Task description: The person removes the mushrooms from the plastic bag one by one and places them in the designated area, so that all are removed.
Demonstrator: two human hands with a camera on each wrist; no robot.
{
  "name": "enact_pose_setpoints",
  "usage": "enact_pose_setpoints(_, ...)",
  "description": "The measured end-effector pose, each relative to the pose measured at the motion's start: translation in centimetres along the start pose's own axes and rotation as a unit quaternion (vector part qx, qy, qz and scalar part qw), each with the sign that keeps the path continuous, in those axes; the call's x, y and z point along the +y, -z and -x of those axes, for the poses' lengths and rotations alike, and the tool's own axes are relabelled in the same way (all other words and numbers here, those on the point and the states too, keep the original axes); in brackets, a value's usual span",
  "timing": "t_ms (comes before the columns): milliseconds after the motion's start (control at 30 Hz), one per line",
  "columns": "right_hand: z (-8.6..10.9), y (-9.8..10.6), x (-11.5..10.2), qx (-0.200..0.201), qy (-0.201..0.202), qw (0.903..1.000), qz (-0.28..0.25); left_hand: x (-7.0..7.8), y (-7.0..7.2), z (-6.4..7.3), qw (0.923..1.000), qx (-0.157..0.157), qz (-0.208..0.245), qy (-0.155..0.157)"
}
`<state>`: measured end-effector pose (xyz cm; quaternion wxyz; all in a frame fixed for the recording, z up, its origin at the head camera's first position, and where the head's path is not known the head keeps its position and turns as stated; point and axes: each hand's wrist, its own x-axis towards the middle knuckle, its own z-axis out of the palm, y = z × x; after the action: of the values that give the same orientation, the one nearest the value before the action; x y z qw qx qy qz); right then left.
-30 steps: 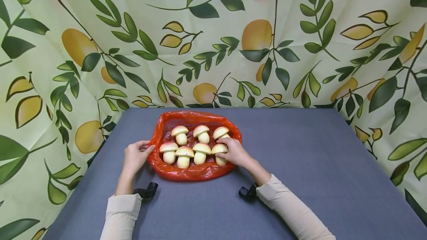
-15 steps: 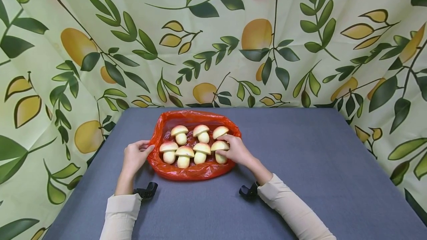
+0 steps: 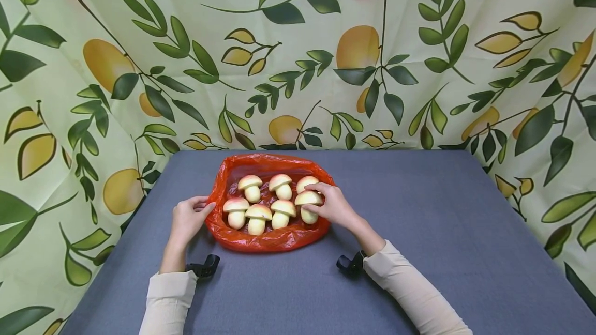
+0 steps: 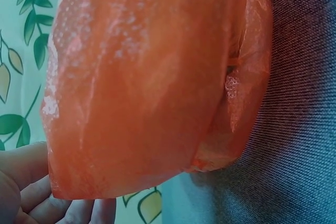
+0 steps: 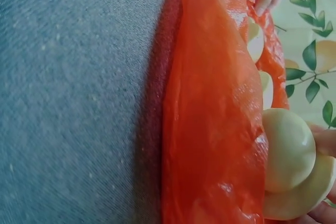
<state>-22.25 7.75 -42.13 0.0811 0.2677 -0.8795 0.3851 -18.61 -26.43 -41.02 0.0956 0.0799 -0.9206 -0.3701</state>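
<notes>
A red plastic bag [image 3: 267, 244], its rim folded open, lies on the table with several toy mushrooms in it, pale-stemmed with yellow and pinkish caps. My left hand [image 3: 187, 219] pinches the bag's left rim between thumb and fingers; in the left wrist view the hand [image 4: 31, 187] shows at the bag's lower edge. At the bag's right side my right hand [image 3: 336, 204] grips the cap of the front right mushroom [image 3: 309, 206]. The right wrist view has this mushroom [image 5: 289, 150] standing above the bag's rim, with fingers [image 5: 324, 139] on its cap. Behind it another mushroom [image 3: 306, 183] is partly hidden by the fingers.
The bag stands left of centre on a blue-grey cloth-covered table [image 3: 419, 211]. A leaf-and-fruit patterned curtain [image 3: 298, 56] rises behind the table and along both sides. Other mushrooms [image 3: 256, 218] stand in two rows inside the bag.
My right hand has risen slightly and shifted a little right, and the front right mushroom has come up with it. The left hand stays on the bag's rim.
</notes>
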Motion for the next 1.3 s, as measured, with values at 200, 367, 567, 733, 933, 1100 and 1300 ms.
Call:
enact_pose_setpoints(200,0.0,0.7,0.0,-0.001,-0.007,0.9999,-0.009,0.1,0.0,0.0,1.0,-0.004,-0.003,0.005)
enact_pose_setpoints(367,0.0,1.5,-0.1,0.008,0.003,0.9998,-0.019,0.3,0.1,0.1,1.0,-0.006,-0.002,0.008)
enact_pose_setpoints(567,-0.1,2.4,0.2,0.001,0.005,0.9991,-0.042,0.4,0.1,0.1,1.0,-0.005,-0.002,0.007)
enact_pose_setpoints(733,0.0,3.0,0.4,-0.006,0.008,0.9979,-0.064,0.4,0.1,0.2,0.9999,-0.006,-0.001,0.012)
enact_pose_setpoints(933,0.1,3.7,1.1,-0.001,0.006,0.9948,-0.101,0.3,0.2,0.2,0.9999,-0.006,0.0,0.008)
enact_pose_setpoints(1100,0.3,4.6,1.7,0.006,0.001,0.9928,-0.12,0.2,0.2,0.2,1.0,-0.006,-0.002,0.007)
enact_pose_setpoints(1300,0.6,5.8,2.5,-0.004,-0.007,0.9914,-0.131,0.2,0.2,0.1,1.0,-0.005,-0.005,0.003)
